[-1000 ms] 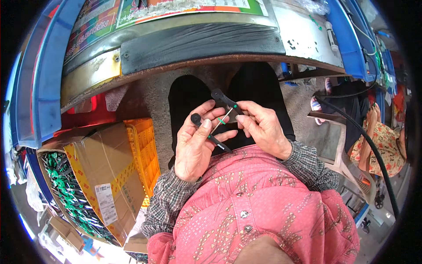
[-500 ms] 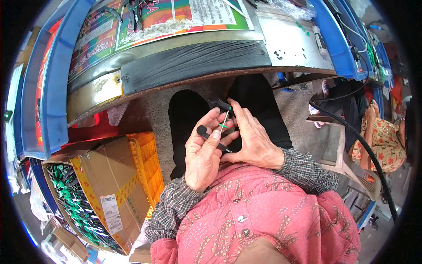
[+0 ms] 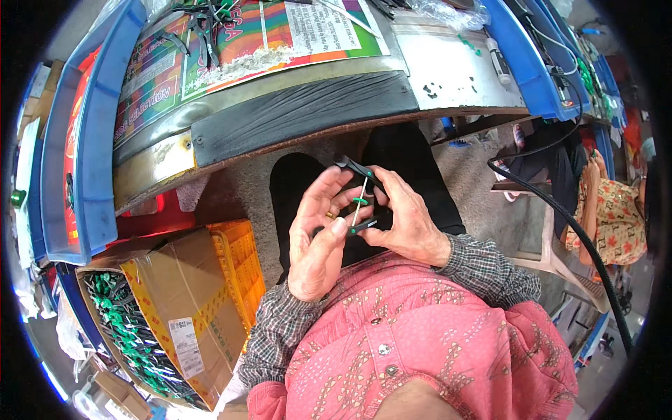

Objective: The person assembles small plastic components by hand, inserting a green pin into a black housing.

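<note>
Between my hands, above my lap, is a small black-and-green tool with a thin pale rod (image 3: 363, 190). A black curved arm (image 3: 355, 166) joins the rod's top, a green disc (image 3: 360, 201) sits midway, and a short black bar (image 3: 364, 226) crosses its lower end. My right hand (image 3: 411, 217) grips the right ends of both black parts between thumb and fingers. My left hand (image 3: 315, 231) cradles the left side, thumb near the lower bar and fingers partly behind the tool. The tool's exact kind is unclear.
An open carton (image 3: 175, 294) of black-and-green pieces stands at left beside an orange crate (image 3: 238, 262). Ahead, the workbench edge (image 3: 301, 105) crosses above my knees; tools lie on it. Blue bins (image 3: 87, 154) flank it. A black cable (image 3: 560, 206) hangs at right, near another person.
The tool has turned between my hands: its black arm now spans the top and the bar lies lower, nearer my right thumb. My left fingers have opened out somewhat. The view has shifted slightly.
</note>
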{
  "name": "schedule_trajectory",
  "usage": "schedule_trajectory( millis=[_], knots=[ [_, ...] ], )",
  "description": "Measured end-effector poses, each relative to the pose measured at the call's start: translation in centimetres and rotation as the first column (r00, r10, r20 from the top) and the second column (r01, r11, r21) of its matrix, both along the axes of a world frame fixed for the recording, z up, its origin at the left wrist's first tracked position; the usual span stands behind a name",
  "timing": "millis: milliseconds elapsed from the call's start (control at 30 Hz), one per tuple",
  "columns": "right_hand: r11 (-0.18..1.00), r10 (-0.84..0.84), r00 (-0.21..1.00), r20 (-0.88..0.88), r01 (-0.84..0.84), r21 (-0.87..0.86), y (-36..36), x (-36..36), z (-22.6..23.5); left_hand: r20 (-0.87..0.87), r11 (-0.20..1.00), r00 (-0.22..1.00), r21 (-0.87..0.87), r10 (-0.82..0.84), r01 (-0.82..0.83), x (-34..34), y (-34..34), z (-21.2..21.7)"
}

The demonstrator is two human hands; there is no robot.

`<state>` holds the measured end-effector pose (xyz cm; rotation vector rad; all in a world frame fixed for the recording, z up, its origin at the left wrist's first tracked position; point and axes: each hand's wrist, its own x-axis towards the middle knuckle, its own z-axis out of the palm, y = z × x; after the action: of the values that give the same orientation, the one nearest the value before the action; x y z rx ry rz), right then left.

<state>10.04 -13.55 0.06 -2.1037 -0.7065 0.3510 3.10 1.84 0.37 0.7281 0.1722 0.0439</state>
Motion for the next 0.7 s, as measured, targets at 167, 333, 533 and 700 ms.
schedule_trajectory(
  millis=[167,333,533,700],
  knots=[
    [1.000,0.013,1.000,0.022,-0.013,0.009,0.0,0.0,-0.2,-0.045,0.999,0.998,0.031,0.035,-0.034,0.4,-0.2,0.1],
    [0.999,0.043,0.999,-0.007,-0.043,0.001,0.2,0.0,0.2,-0.054,0.997,0.996,0.028,0.075,-0.074,0.9,-0.3,0.0],
    [0.995,0.096,0.995,0.021,-0.096,-0.028,0.1,0.0,0.3,-0.047,0.991,0.994,0.094,0.097,-0.092,1.3,-0.4,-0.1],
    [0.988,0.110,0.992,-0.056,-0.115,-0.107,0.2,0.0,0.6,-0.081,0.984,0.987,0.125,0.139,-0.128,1.4,-0.4,-0.5]
  ],
)
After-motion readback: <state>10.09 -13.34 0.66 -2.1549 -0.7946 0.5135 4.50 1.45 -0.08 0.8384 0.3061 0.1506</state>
